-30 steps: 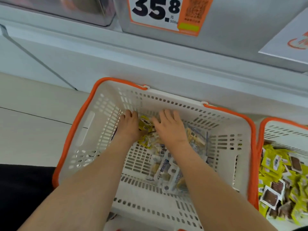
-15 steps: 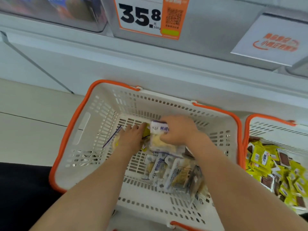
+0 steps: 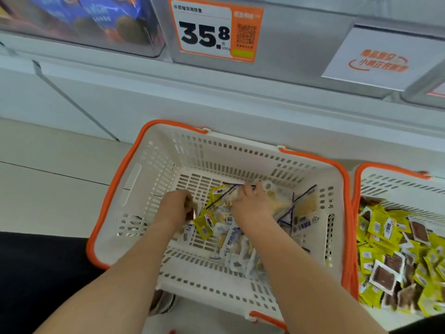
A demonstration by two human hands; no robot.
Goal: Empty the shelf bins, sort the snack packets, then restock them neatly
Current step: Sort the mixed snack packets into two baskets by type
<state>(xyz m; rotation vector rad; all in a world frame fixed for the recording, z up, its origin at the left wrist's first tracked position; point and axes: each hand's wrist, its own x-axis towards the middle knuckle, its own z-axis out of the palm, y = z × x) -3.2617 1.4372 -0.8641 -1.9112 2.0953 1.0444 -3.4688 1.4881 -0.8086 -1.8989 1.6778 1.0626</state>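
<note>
I can enter the basket (image 3: 144,179) from above. Its bare slotted floor along the far wall and left side gives free passage. The packet heap (image 3: 231,239) blocks the centre and right. The second basket (image 3: 395,186) stands just beside the right wall, closing that side.

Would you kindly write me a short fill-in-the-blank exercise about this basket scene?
The left hand and right hand dig among snack packets in the white basket, whose rim is ____.
The price tag overhead reads ____.
The heap in the second basket, to the right, is mostly ____.
Missing words: orange; 35.8; yellow.
</note>
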